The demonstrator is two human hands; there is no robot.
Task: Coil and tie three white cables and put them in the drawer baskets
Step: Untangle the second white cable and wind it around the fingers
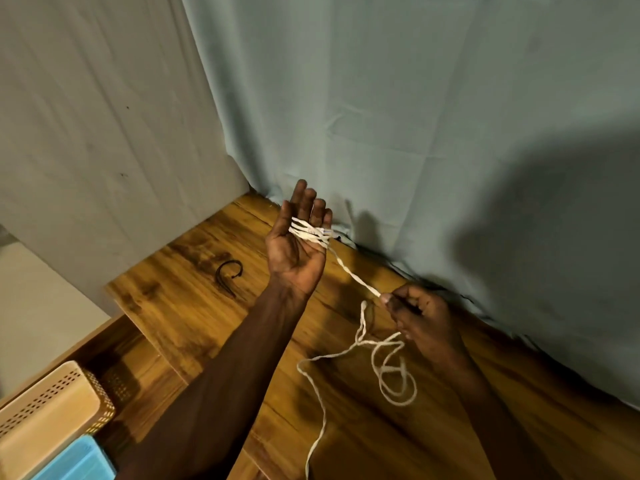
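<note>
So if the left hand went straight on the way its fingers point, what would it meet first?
Most likely the curtain. The left hand, with the white cable wrapped round its fingers, points up and away over the far table edge. Nothing shows between, though depth is unclear.

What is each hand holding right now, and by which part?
The white cable. Its plug end is wound across the straight fingers of the left hand; the right hand pinches the taut strand a little farther along.
</note>
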